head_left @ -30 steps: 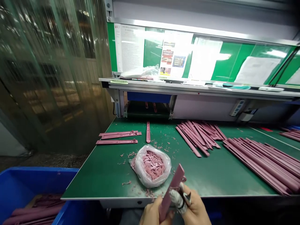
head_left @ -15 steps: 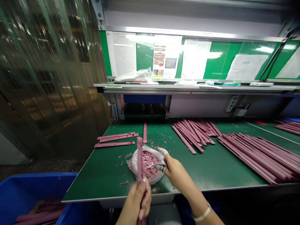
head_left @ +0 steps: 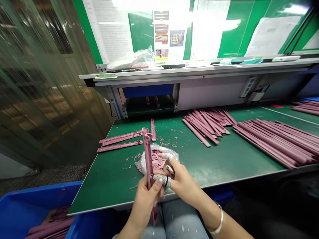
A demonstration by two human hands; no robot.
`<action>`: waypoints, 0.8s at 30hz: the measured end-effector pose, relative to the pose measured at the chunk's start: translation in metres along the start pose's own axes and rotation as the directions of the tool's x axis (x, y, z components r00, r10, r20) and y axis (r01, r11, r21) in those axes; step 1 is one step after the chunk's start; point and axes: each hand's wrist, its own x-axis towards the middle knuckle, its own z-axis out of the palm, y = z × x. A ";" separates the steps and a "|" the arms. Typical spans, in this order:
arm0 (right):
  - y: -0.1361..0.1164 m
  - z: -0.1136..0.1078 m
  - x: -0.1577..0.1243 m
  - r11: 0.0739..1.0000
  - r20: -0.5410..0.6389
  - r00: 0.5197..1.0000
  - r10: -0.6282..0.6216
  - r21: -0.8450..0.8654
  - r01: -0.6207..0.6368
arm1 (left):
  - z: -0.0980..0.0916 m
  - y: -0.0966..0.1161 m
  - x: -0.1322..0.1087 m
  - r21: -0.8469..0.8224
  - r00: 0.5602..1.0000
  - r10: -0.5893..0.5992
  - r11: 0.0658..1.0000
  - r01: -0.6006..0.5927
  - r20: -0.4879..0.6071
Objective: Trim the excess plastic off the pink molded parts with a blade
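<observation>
My left hand [head_left: 147, 199] is closed round a long, narrow pink plastic strip [head_left: 148, 156], held upright and slightly tilted. Small holes and raised details show near its top end. Close beside it, my right hand [head_left: 179, 172] has curled fingers, with white wrapping on the index finger and patterned wrapping on the thumb. That thumb is up against the strip by my left thumb. A small shiny thing shows between the right fingers, too small to name. Behind both hands, a clear plastic bag [head_left: 142, 163] lies open, full of pink shavings [head_left: 157, 161], partly hidden by them.
Several pink strips [head_left: 121, 137] lie at the left, another [head_left: 153, 129] behind the bag. A loose pile [head_left: 206, 126] and a row of strips [head_left: 276, 142] are on the right of the green table [head_left: 114, 179]. A blue bin [head_left: 74, 189] stands lower left, under a shelf [head_left: 199, 69].
My right hand has come from the bag's right side to the strip, its fingers now curled. The strip's end is turned to show its detailed face. The view has tilted down.
</observation>
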 end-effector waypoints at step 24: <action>-0.003 0.011 -0.019 0.899 0.027 0.972 0.233 0.376 -0.226 | -0.026 0.010 -0.023 0.271 0.944 0.238 0.947 -0.172 -0.230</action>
